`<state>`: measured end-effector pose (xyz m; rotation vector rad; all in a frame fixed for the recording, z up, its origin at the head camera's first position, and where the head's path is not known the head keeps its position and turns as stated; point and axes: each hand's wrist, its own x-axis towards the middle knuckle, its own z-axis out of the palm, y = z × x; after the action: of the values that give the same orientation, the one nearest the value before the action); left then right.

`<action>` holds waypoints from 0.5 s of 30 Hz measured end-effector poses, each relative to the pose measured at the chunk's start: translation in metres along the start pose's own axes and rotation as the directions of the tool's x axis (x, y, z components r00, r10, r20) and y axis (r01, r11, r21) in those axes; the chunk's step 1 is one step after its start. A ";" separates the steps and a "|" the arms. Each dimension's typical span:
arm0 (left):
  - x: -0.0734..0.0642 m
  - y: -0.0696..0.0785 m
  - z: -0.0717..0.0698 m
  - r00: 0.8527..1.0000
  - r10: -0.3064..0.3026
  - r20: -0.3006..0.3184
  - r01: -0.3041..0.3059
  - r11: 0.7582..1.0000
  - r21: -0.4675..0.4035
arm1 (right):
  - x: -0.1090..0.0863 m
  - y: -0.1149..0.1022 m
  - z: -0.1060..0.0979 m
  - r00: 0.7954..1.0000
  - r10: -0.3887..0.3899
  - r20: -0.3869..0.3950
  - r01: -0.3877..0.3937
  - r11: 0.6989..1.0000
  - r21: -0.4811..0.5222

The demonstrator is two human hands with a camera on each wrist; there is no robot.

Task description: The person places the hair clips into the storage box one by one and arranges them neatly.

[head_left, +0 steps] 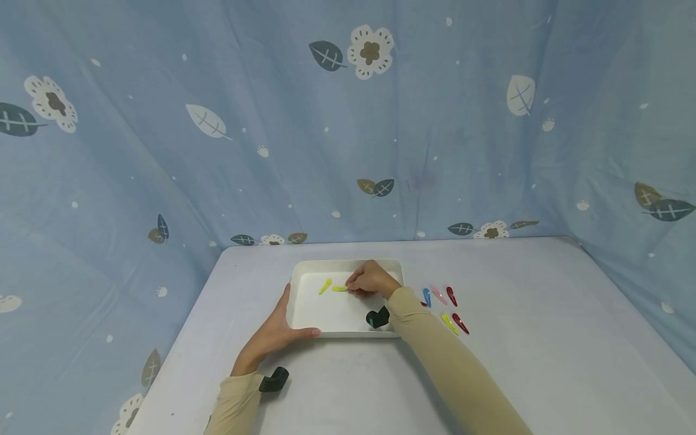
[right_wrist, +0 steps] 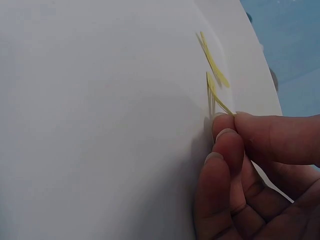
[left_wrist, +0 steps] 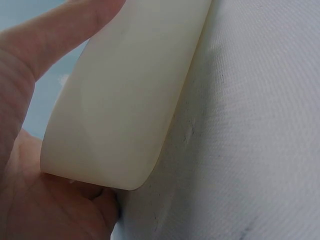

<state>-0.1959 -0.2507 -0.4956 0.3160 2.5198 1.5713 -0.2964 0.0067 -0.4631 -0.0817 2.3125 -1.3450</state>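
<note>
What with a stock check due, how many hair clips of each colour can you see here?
Yellow teardrop-shaped hair clips: 3
Red teardrop-shaped hair clips: 3, one mostly hidden by the beige fabric right sleeve
Blue teardrop-shaped hair clip: 1
Pink teardrop-shaped hair clip: 1
Total visible: 8
</note>
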 end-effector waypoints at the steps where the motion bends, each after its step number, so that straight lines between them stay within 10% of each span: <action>1: 0.000 0.000 0.000 1.000 -0.004 -0.001 0.004 1.000 0.001 | 0.000 0.000 0.000 1.000 0.000 0.000 0.000 1.000 0.002; 15: 0.000 0.000 0.000 1.000 -0.022 -0.006 0.022 1.000 0.009 | 0.000 0.001 -0.001 1.000 -0.003 0.004 0.003 1.000 0.011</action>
<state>-0.1955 -0.2510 -0.4960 0.2839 2.5266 1.5558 -0.2968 0.0085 -0.4637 -0.0845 2.3019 -1.3577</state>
